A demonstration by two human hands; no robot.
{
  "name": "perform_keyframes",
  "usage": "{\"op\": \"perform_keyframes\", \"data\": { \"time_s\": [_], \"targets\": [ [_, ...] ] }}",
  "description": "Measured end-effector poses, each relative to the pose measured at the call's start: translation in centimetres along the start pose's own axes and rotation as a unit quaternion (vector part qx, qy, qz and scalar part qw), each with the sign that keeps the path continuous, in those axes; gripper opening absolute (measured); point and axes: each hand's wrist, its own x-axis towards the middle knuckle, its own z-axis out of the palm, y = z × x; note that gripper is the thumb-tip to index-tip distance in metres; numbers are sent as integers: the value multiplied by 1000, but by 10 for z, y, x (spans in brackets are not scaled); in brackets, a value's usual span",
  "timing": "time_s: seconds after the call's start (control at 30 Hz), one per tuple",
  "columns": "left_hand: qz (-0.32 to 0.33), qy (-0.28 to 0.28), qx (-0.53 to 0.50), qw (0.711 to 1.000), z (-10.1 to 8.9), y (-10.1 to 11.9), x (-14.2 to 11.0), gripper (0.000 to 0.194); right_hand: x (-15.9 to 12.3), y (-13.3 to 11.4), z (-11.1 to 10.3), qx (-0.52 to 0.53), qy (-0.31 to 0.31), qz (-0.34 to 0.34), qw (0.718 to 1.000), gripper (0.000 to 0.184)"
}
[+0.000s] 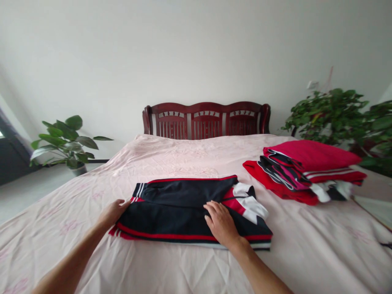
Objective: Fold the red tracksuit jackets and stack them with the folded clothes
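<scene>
A folded navy sports jacket (180,218) with red and white trim lies on the bed in front of me. Its white collar (252,206) and a red patch are at the right end, and white-striped bands show at the left. My left hand (112,213) is at the jacket's left edge, its fingers closed on the fabric there and partly hidden. On top of the jacket, right of its middle, my right hand (222,222) lies flat with its fingers stretched out.
A stack of folded clothes (315,157), red, pink, navy and white, sits on the bed to the right. The pale pink bedsheet (171,157) reaches a dark red wooden headboard (206,120). Potted plants stand at the left (65,141) and right (329,116).
</scene>
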Motion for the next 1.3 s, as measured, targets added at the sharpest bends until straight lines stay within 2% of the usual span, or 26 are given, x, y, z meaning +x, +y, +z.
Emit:
{"op": "perform_keyframes", "data": {
  "time_s": [0.1,0.2,0.27,0.3,0.43,0.6,0.77,0.87,0.97,1.03,1.07,1.13,1.2,1.23,1.3],
  "targets": [
    [-41,-103,-48,993,-8,7,2,59,0,0,0,-3,2,1,1000,35],
    [-98,-223,-143,959,-15,13,5,66,0,0,1,-6,2,1,1000,35],
    [-123,-262,-188,939,-15,18,9,67,0,0,1,-6,0,2,1000,35],
    [-129,-263,-193,936,-14,20,11,66,0,0,1,-6,0,2,1000,35],
    [-130,-220,-178,950,-4,28,20,60,0,0,-1,-5,3,3,1000,35],
    [-99,-162,-167,967,6,36,21,47,0,-1,0,0,-2,7,1000,36],
    [-61,-87,-116,988,6,49,19,29,-1,-1,0,11,6,9,1000,38],
    [-14,-38,-40,998,-2,73,18,26,0,-8,-5,63,37,18,997,39],
    [51,1,56,997,-9,112,8,27,6,-27,-9,208,57,53,975,39],
    [96,14,119,988,-6,143,-6,29,15,-42,-9,361,32,115,925,40],
    [117,16,148,982,-1,159,-15,30,22,-50,-8,448,7,159,880,43],
    [151,10,197,969,17,187,-39,32,37,-63,-5,604,-40,254,754,52],
    [176,-6,235,956,41,209,-65,33,53,-69,-2,706,-57,322,628,57],
    [187,-19,249,950,55,217,-78,33,60,-70,1,734,-58,345,581,56],
    [206,-53,270,939,79,226,-100,33,70,-68,6,758,-72,383,523,52]
  ]
}}
